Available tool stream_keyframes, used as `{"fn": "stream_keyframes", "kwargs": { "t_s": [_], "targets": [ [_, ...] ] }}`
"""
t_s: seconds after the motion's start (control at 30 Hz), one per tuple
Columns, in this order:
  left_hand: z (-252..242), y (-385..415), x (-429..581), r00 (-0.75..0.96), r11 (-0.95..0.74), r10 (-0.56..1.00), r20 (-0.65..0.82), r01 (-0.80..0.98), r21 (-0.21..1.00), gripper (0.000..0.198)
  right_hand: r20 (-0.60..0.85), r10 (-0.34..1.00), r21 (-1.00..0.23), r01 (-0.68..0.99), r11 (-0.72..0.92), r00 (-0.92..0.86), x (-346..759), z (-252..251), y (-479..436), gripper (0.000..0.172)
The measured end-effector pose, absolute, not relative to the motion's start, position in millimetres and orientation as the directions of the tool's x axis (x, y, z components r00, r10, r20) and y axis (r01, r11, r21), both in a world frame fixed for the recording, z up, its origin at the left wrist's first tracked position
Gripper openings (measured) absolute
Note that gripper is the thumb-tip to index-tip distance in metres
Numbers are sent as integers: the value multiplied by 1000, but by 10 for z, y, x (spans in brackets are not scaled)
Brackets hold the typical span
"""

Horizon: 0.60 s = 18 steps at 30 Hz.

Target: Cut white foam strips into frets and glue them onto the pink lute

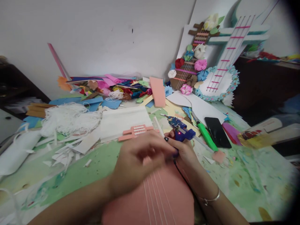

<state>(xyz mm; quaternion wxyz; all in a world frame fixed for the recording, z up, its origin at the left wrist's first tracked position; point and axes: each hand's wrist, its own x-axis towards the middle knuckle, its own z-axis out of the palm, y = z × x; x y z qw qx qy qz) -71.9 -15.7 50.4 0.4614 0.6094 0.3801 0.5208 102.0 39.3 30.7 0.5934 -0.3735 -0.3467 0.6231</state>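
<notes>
My right hand [184, 150] is wrapped round a blue glue gun [179, 134] with a bared top and a small red light. The gun's nozzle points to the far left, and a black cord [182, 175] runs down from its handle. My left hand [138, 159] reaches across towards the handle; its fingers are blurred, and whether they touch the gun or hold anything is unclear. Beneath both hands lies a pink paper guitar [168, 195] with white strings along its body. Its headstock [136, 132] shows beyond my left hand, while the middle of the neck is hidden.
White string [70, 120] and paper scraps [67, 156] lie at left. On the right are a green-handled cutter [207, 136] and a black phone [217, 132]. Two decorated paper guitars [187, 68] lean at the back. Coloured paper [112, 82] is heaped along the wall.
</notes>
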Motion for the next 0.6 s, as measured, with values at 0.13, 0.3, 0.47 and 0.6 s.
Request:
{"fn": "stream_keyframes", "kwargs": {
  "t_s": [0.13, 0.3, 0.47, 0.6],
  "targets": [
    [588, 542, -557, -8, -177, 984, 177, -68, 982, 14, -21, 1000, -883, -468, -28, -20, 969, 273, 356, 21],
    [321, 590, -590, 137, -60, 988, 76, -115, 992, 15, -27, 999, -891, -452, -40, -35, 920, 266, 322, 21],
    [276, 569, -616, 237, 24, 971, 37, -250, 968, 15, -56, 994, -885, -457, -90, -89, 904, 236, 303, 20],
    [255, 591, -625, 273, 89, 962, 4, -327, 941, 15, -72, 990, -888, -444, -117, -118, 889, 222, 292, 20]
  ]
}}
